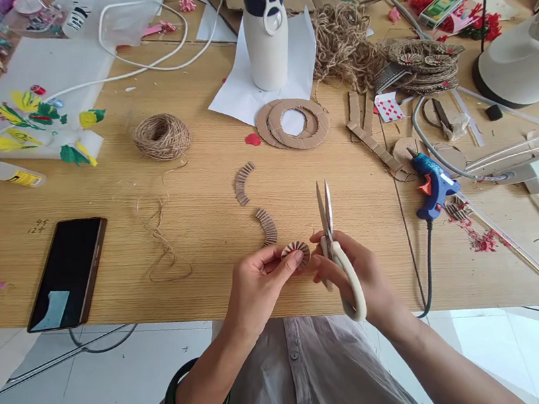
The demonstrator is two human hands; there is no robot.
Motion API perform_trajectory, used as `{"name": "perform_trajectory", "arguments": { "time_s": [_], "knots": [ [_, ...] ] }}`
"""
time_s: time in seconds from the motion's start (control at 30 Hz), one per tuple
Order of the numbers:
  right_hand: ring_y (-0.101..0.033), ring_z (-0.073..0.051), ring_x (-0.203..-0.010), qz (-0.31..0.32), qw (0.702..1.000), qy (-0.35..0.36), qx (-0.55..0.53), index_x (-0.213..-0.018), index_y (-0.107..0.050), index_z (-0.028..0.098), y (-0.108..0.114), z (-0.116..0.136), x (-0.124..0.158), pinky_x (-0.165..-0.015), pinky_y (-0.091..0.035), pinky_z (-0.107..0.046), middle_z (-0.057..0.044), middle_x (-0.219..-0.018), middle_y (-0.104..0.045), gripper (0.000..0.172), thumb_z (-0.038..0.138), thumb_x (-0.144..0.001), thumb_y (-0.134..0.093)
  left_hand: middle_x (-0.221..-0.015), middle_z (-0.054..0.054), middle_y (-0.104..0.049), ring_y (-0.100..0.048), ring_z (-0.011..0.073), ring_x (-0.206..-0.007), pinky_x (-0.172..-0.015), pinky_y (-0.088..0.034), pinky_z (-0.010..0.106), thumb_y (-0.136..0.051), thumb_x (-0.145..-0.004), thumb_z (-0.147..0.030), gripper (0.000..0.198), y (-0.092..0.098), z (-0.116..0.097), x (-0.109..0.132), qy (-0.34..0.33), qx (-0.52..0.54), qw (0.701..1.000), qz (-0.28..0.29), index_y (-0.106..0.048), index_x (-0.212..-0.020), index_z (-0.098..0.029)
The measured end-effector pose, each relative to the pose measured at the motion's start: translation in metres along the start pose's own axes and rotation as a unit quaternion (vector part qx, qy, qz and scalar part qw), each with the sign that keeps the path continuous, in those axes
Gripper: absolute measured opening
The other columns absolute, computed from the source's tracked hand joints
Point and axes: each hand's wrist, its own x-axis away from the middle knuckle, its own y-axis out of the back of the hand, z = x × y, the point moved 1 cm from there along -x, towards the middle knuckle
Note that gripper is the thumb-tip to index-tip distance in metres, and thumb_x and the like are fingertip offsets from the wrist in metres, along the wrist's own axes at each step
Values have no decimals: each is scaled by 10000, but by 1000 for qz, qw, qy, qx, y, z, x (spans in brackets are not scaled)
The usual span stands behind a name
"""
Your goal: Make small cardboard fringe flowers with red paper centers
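Observation:
My left hand (260, 285) pinches a small fan-shaped rosette of corrugated cardboard (295, 252) between thumb and fingers, just above the table's near edge. Right beside it, my right hand (356, 268) grips cream-handled scissors (339, 266), their steel blades (325, 211) pointing up and almost closed. The blade tips touch nothing. Two curved, pleated cardboard strips lie on the wooden table (202, 225) ahead of my hands: one (267, 226) close to the rosette, the other (245, 182) farther off.
To the right stands a blue hot glue gun (434, 182) with its cord. A black phone (68, 274) lies left, near loose twine (162, 244) and a twine ball (161, 137). Farther back are a cardboard ring (292, 124), a white bottle (266, 28) and stacked cardboard coils (425, 63).

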Motion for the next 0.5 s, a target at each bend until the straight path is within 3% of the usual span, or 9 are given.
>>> {"name": "perform_trajectory", "arguments": {
  "time_s": [0.2, 0.5],
  "knots": [
    [-482, -154, -668, 90, 981, -37, 168, -1027, -617, 170, 15, 2, 16, -620, -404, -294, 21, -705, -511, 477, 573, -791, -716, -721, 18, -729, -674, 161, -730, -771, -548, 276, -799, -742, -378, 207, 9, -7, -3, 2, 28, 999, -34, -754, -739, -176],
    [-416, -147, -666, 132, 977, -28, 164, -1046, -590, 175, 13, -1, 18, -618, -348, -289, 35, -715, -465, 504, 588, -788, -717, -825, 43, -756, -671, 177, -815, -807, -519, 285, -783, -763, -360, 197, 3, -7, -1, -10, 44, 999, -30, -777, -822, -171]
  ]
}}
